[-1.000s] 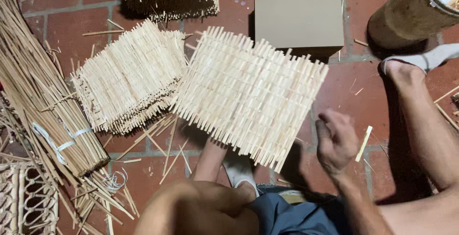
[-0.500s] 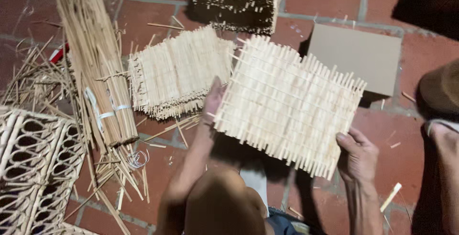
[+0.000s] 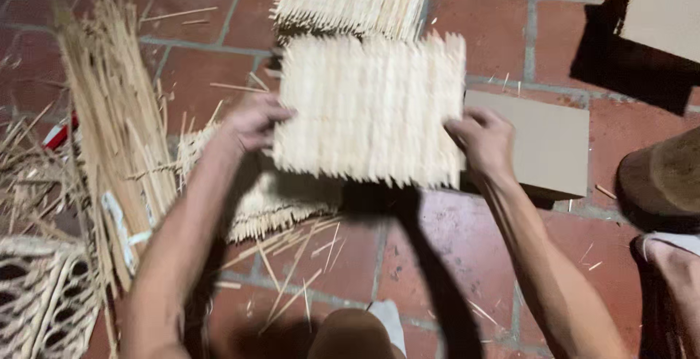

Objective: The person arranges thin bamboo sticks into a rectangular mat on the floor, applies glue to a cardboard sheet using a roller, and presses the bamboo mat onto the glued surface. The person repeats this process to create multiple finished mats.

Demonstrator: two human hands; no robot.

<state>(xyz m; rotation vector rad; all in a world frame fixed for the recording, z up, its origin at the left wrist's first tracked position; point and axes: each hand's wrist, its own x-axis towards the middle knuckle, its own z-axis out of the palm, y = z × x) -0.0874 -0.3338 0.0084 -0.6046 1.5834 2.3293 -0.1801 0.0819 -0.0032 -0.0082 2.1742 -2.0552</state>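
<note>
Two hands gripping woven bamboo mat (image 3: 368, 111) between them, left hand (image 3: 251, 122), right hand (image 3: 483, 140)

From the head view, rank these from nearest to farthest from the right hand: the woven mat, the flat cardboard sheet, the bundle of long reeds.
1. Woven mat: held in the right hand, at its right edge.
2. Flat cardboard sheet: on the floor just right of that hand.
3. Bundle of long reeds: far left, beyond the left hand.
</note>
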